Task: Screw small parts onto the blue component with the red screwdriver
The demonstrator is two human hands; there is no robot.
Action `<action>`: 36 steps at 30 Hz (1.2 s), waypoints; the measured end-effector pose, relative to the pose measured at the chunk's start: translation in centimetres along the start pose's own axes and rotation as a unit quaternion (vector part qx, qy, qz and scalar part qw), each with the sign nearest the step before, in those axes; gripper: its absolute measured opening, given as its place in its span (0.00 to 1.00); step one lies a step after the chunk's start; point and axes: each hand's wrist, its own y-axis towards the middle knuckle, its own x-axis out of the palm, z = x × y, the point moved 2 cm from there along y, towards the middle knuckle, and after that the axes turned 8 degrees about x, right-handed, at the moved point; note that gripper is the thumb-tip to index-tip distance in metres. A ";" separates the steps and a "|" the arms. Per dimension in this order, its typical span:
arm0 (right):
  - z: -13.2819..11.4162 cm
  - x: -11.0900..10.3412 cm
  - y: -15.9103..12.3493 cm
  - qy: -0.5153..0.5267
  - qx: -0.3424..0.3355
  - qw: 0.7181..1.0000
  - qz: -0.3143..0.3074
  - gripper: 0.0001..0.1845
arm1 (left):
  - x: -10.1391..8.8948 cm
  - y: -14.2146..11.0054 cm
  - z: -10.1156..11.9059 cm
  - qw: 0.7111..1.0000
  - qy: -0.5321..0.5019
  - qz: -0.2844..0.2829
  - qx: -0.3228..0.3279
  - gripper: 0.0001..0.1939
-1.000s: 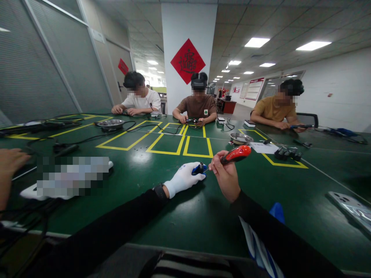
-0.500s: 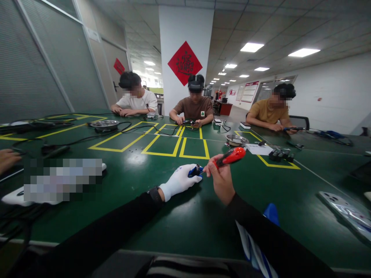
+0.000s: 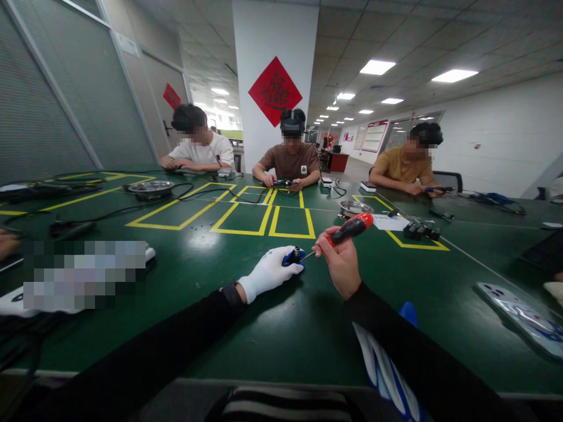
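Across the green table [image 3: 246,346], mid-frame, gloved left fingers [image 3: 295,269] are holding a dark part [image 3: 297,254] while right fingers [image 3: 323,243] are gripping a screwdriver [image 3: 349,229], ideally keeping it straight.

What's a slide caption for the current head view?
Gloved left hand steadies a small black part while the bare right hand holds a red-and-black screwdriver to it.
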 end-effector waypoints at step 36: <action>-0.5 -0.1 -1.8 -0.304 -0.126 0.943 -0.045 0.08 | 0.4 0.0 -1.5 0.998 0.048 -0.001 0.050 0.17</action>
